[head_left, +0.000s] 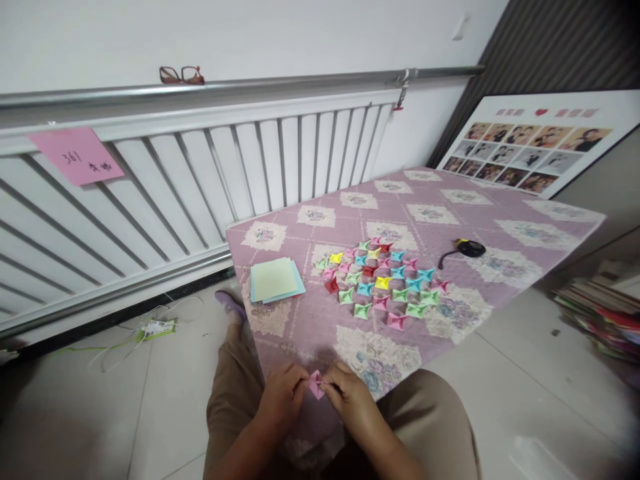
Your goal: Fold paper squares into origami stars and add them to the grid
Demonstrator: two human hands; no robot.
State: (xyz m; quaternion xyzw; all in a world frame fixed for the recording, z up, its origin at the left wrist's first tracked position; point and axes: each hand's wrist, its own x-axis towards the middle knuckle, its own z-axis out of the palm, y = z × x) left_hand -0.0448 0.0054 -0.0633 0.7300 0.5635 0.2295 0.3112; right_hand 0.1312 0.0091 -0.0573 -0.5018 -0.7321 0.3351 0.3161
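Between my two hands, at the near edge of the table, is a small folded piece of pink paper (316,385). My left hand (286,395) pinches its left side with thumb and fingers. On the other side, my right hand (350,393) is closed on the paper's right edge. Beyond them lies a group of small folded paper pieces (383,283) in pink, green, blue, yellow and red, set out in loose slanting rows. To their left sits a stack of square paper sheets (274,280), pale yellow on top with blue beneath.
A purple flowered cloth covers the table (320,327). A black object with a strap (470,249) lies at its right. Behind stand a white radiator (280,160) and a photo board (545,143). Glasses (182,75) rest on the pipe. A power strip (157,328) lies on the floor.
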